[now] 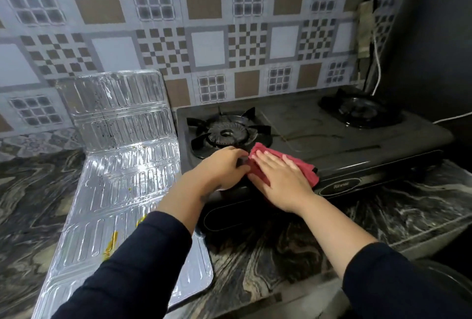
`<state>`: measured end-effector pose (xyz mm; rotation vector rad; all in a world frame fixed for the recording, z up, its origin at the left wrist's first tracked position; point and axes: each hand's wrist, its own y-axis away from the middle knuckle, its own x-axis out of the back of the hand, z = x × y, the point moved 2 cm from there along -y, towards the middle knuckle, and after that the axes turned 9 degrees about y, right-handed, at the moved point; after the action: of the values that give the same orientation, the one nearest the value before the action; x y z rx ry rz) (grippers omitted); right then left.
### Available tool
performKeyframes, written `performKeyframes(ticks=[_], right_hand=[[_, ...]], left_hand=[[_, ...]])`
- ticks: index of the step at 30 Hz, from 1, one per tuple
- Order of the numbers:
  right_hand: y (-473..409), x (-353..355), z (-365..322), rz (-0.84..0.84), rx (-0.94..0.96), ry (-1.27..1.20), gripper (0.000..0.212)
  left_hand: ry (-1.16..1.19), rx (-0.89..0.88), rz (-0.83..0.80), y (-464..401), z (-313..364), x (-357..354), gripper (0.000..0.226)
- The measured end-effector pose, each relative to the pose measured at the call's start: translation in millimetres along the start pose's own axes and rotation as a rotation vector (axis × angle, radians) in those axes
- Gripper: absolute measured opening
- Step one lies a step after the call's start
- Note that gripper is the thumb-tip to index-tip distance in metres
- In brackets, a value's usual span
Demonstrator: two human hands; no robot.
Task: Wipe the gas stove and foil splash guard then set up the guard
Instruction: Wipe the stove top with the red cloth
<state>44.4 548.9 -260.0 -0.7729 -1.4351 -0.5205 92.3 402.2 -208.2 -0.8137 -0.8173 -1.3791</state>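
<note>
The right hand is pressing flat, fingers spread, on a red cloth on the dusty black gas stove. The left hand is curling at the stove's front edge. The shiny foil splash guard is showing yellow stains.

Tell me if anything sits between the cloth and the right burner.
Nothing visible does. The red cloth lies under the right hand at the stove's front edge beside the left burner. The stove top between it and the right burner is bare, only smudged.
</note>
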Motion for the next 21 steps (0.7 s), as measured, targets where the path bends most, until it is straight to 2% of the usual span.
performKeyframes(ticks=[6,10,17,21], right_hand=[[-7.4,3.8,49.5,-0.088,-0.169,0.035,0.063],[-23.3,6.9,62.4,-0.14,-0.239,0.055,0.063],[-19.8,7.6,70.0,-0.167,-0.152,0.044,0.059],[-25.7,8.3,80.5,-0.164,-0.091,0.056,0.061]], left_hand=[[-0.042,-0.05,-0.058,-17.5,9.4,-18.3,0.051],[-0.165,-0.07,-0.001,-25.7,23.5,-36.0,0.062],[-0.247,-0.049,0.099,-32.9,18.8,-46.5,0.062],[-0.217,0.078,-0.013,-36.9,15.8,-58.9,0.074]])
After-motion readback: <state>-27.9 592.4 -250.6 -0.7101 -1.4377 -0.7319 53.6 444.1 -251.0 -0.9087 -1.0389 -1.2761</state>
